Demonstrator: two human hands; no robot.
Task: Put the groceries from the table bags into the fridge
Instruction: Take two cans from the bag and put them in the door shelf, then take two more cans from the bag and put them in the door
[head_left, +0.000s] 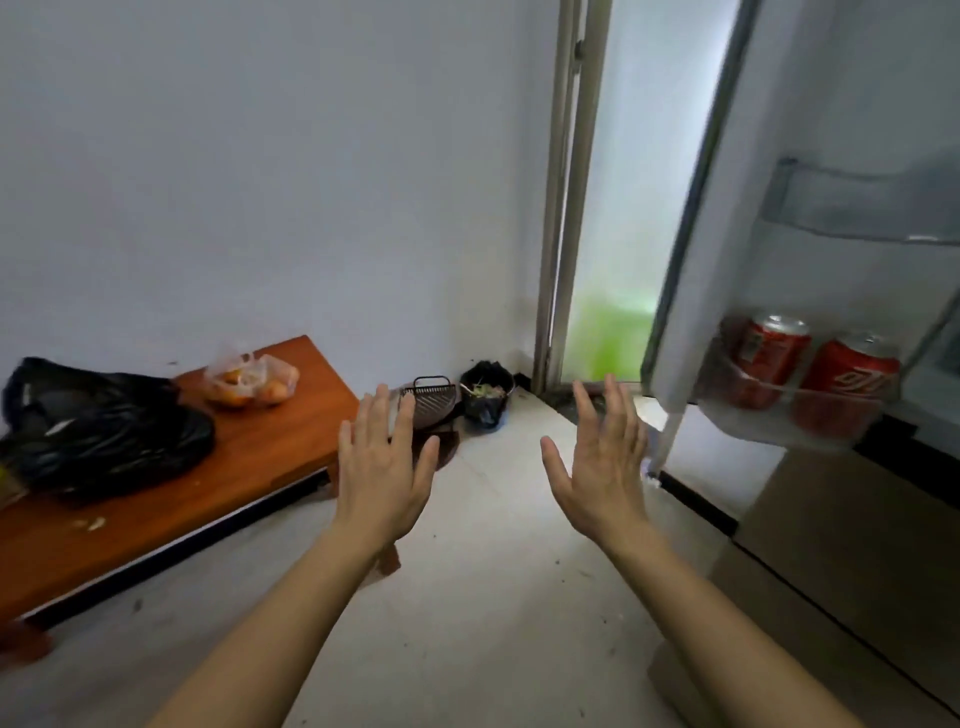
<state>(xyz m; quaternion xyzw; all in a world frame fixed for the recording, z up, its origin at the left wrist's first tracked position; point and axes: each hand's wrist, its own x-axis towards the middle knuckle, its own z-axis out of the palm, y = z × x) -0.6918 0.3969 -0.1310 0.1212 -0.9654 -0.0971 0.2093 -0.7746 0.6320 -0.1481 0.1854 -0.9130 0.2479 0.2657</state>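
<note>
A low orange-brown wooden table (270, 447) stands at the left against the wall. On it lie a crumpled black plastic bag (104, 431) and, further back, a clear plastic bag (252, 382) with orange fruit inside. At the right the fridge door (810, 208) stands open; two red soda cans (810, 369) sit in its lower door shelf. My left hand (382, 467) and my right hand (602, 462) are both held out flat over the floor between table and fridge, fingers spread, holding nothing.
In the corner on the floor stand a dark wire basket (431, 402) and a small black bin (485, 395) lined with a bag and holding scraps. A frosted glass door (618, 208) is behind them. The fridge's lower drawers (841, 561) fill the right side.
</note>
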